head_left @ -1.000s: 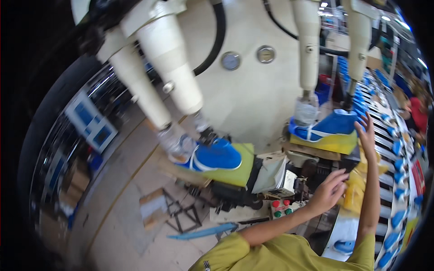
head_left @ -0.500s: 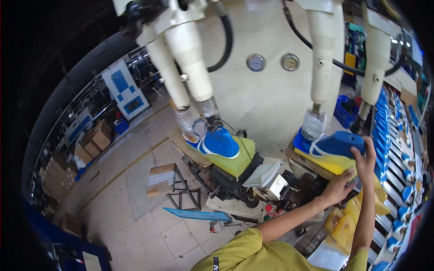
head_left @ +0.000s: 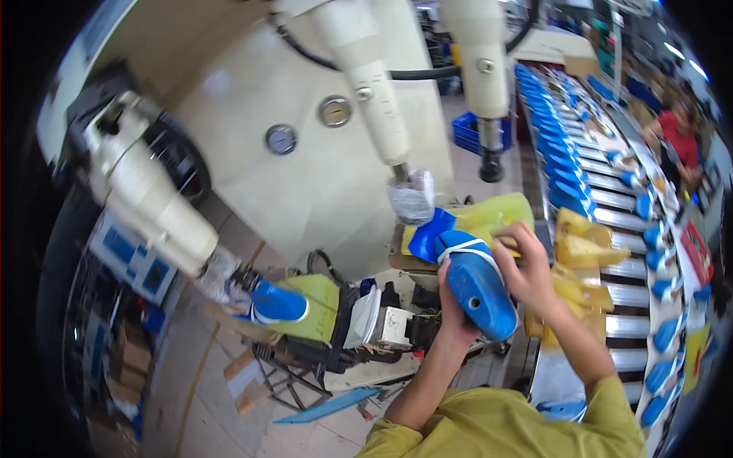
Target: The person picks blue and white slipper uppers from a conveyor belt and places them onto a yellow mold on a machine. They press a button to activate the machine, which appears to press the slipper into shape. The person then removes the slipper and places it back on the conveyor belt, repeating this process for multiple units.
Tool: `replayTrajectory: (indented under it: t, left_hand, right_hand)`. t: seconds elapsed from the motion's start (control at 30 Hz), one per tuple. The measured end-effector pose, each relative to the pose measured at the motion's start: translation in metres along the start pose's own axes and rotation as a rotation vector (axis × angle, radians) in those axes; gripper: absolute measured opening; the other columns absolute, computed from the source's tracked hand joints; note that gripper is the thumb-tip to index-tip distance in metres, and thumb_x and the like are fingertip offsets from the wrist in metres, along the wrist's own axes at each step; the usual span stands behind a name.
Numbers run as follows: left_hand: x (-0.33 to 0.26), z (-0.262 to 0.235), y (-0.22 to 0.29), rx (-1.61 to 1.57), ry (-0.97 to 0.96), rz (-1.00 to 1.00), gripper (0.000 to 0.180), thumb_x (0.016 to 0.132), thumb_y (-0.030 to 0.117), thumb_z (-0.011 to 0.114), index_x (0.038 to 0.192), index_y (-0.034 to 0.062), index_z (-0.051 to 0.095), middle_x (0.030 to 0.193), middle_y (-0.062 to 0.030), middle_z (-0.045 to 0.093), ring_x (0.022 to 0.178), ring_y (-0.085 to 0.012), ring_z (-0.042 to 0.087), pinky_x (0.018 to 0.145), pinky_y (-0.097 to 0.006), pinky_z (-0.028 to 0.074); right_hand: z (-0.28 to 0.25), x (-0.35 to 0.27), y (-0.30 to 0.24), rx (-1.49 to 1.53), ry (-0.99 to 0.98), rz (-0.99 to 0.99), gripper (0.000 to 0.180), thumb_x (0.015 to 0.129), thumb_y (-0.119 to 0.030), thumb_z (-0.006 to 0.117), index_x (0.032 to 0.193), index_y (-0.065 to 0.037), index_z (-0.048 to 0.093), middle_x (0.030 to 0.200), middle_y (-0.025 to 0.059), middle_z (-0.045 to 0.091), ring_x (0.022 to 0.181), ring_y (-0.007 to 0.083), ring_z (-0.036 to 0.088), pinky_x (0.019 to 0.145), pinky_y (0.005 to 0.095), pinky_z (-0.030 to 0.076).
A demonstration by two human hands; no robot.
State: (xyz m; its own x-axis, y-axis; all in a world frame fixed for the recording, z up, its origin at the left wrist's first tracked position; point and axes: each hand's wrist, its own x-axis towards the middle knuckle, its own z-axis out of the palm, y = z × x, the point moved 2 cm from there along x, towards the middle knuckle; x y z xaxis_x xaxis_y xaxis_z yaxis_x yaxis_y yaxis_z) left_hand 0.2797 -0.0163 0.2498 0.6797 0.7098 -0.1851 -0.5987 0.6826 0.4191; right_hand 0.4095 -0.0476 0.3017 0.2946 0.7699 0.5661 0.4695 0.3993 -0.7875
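Observation:
A blue shoe last (head_left: pixel 479 294) with a white band round it and a hole in its top is held tilted before me. My left hand (head_left: pixel 456 317) grips it along its left side. At its upper right is my right hand (head_left: pixel 528 267), fingers bent and parted close to the white band; whether they touch it I cannot tell. Just beyond are a yellow-green block (head_left: pixel 496 214) and a blue pad (head_left: pixel 434 235), beneath a plastic-wrapped press rod (head_left: pixel 412 197). To the left, another blue last (head_left: pixel 276 301) with a white band rests on a second yellow-green block (head_left: pixel 314 296), under another press arm.
A roller conveyor (head_left: pixel 628 295) carrying several blue shoe pieces runs along the right. Yellow translucent moulds (head_left: pixel 584 240) lie beside it. Two gauges, one a round dial (head_left: pixel 334 111), sit on the machine's pale panel. A person in red (head_left: pixel 679 145) is beyond the conveyor.
The view has swung right. The blue last has come off the yellow block toward me and turned. My left hand now grips it, while my right hand has moved from its end to its side.

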Motion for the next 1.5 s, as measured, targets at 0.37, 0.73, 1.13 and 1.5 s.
replayTrajectory:
  t: [0.37,0.73,1.13,1.5]
  left_hand:
    - [-0.028,-0.036,-0.004,-0.399,-0.316,-0.451,0.083,0.093,0.066,0.041,0.144,0.0001,0.038,0.138,-0.0288,0.048,0.111,-0.0427,0.059,0.102,-0.050,0.048]
    - [-0.035,-0.011,-0.097,-0.466,-0.295,-1.087,0.076,0.085,0.061,0.061,0.136,0.0065,0.050,0.107,-0.0111,0.054,0.089,-0.0201,0.045,0.077,-0.030,0.042]
    - [-0.008,-0.046,-0.233,0.356,-0.323,-1.257,0.070,0.093,0.054,0.040,0.137,-0.0005,0.049,0.127,-0.0242,0.060,0.111,-0.0394,0.060,0.098,-0.052,0.048]
    - [-0.086,0.032,-0.396,0.574,-0.647,-1.215,0.073,0.085,0.064,0.049,0.133,0.0086,0.050,0.125,-0.0134,0.060,0.112,-0.0328,0.060,0.095,-0.051,0.050]
  right_hand:
    - [0.084,0.096,0.076,-0.598,-0.322,0.364,0.029,0.081,-0.028,0.073,0.093,-0.002,0.071,0.098,0.0223,0.070,0.093,0.0380,0.068,0.079,0.0464,0.055]
    - [-0.207,-0.243,-0.006,-0.749,1.189,0.537,0.018,0.093,-0.017,0.064,0.095,0.001,0.067,0.077,0.0095,0.067,0.070,0.0148,0.058,0.064,0.0315,0.046]
    - [-0.094,-0.576,0.083,-0.664,0.843,1.890,0.033,0.077,-0.028,0.072,0.101,-0.006,0.073,0.107,0.0205,0.069,0.101,0.0376,0.067,0.085,0.0473,0.055]
    - [-0.130,-0.426,-0.049,1.017,1.400,0.280,0.073,0.097,-0.059,0.048,0.149,-0.009,0.034,0.136,0.0090,0.053,0.123,0.0222,0.054,0.102,0.0446,0.047]
